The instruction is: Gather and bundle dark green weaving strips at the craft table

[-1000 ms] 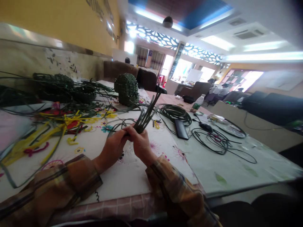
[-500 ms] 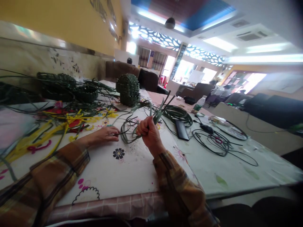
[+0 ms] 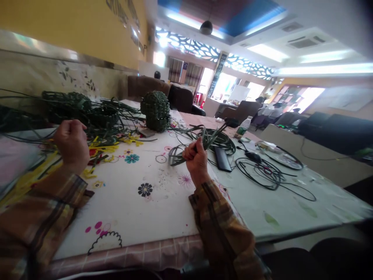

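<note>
My right hand (image 3: 197, 160) is closed in a fist round a bundle of dark green strips (image 3: 215, 135). Their straight ends point up and to the right, while looped lengths trail to the left of the fist, over the flower-patterned tablecloth (image 3: 163, 210). My left hand (image 3: 71, 142) is raised at the left, fingers curled shut, in front of tangled green strips and above yellow strips (image 3: 101, 145). Whatever it may hold is hidden behind the fingers. Beyond both hands stands a green woven piece (image 3: 155, 111) with a rounded top.
Coiled green strips (image 3: 225, 140) lie behind my right hand, with a flat black object (image 3: 222, 158) beside them. Further right are a black mouse-like object (image 3: 253, 156), loose dark coils (image 3: 262, 177) and a plastic bottle (image 3: 244, 127). Dark woven pieces (image 3: 67, 103) crowd the left back.
My left hand has moved left and up from the table's middle and is now in a fist. My right hand has shifted slightly right, and the loops of the bundle have followed it.
</note>
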